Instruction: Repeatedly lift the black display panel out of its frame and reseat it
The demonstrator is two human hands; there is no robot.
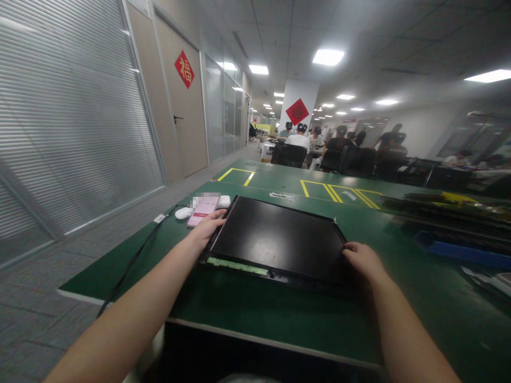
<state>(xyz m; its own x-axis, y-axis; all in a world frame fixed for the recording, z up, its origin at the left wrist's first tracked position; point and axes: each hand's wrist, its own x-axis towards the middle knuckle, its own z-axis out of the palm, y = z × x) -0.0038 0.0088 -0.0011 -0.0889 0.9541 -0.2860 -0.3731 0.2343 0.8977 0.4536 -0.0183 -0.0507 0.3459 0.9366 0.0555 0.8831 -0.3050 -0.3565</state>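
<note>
A black flat display panel (279,234) lies in front of me, screen side up, with a green strip (238,266) along its near edge. My left hand (208,227) grips the panel's left edge, its fingers partly hidden there. At the opposite edge, my right hand (363,259) pinches the frame between thumb and fingers. Just beyond my left hand is a phone (204,209) with a lit pinkish screen. Whether the panel rests fully on the table or is slightly raised, I cannot tell.
The green table (255,306) bears yellow tape outlines (323,190) toward its far side. A white mouse-like object (182,213) and a black cable (136,255) are at left. A blurred stack of dark panels (451,218) and a blue tray (463,250) stand at right. Several people sit beyond.
</note>
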